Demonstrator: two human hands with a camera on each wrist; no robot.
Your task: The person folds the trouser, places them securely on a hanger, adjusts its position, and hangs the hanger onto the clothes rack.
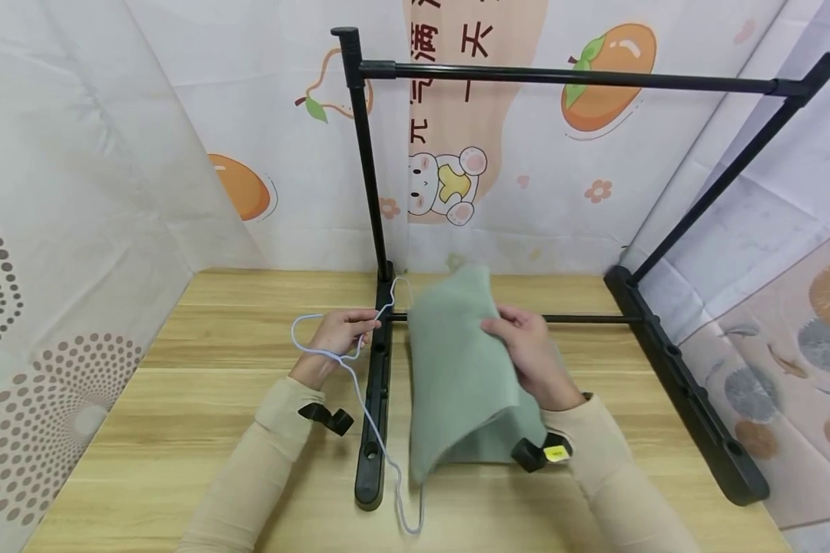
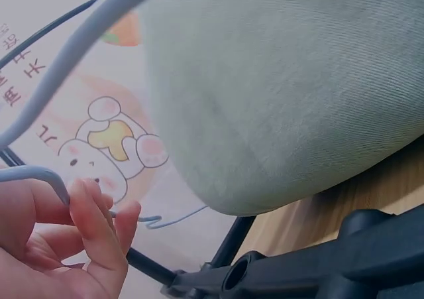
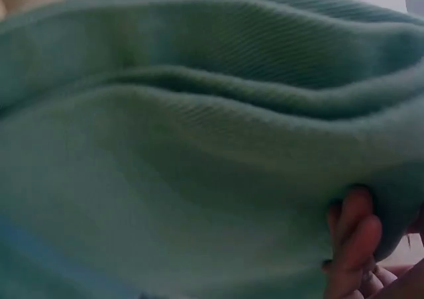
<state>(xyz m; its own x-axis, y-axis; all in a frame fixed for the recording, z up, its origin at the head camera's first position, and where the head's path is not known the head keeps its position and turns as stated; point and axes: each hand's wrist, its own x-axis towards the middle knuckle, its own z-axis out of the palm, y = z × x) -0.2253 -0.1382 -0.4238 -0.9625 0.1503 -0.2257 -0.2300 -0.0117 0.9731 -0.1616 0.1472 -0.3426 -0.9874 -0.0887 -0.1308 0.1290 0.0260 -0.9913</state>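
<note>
My left hand pinches a pale blue wire hanger near the left foot of a black rack. A folded sage-green cloth hangs over part of the hanger, which disappears behind it. With thumb and fingers, my right hand grips the cloth's right side. In the left wrist view the thick hanger wire crosses beside the fingers, and the cloth spreads to the right. Green folds fill most of the right wrist view, with fingertips pressed on them.
The black rack stands on the wooden table, its left foot between my arms and its right foot farther right. A low crossbar runs behind the cloth. Printed curtains enclose the back and sides.
</note>
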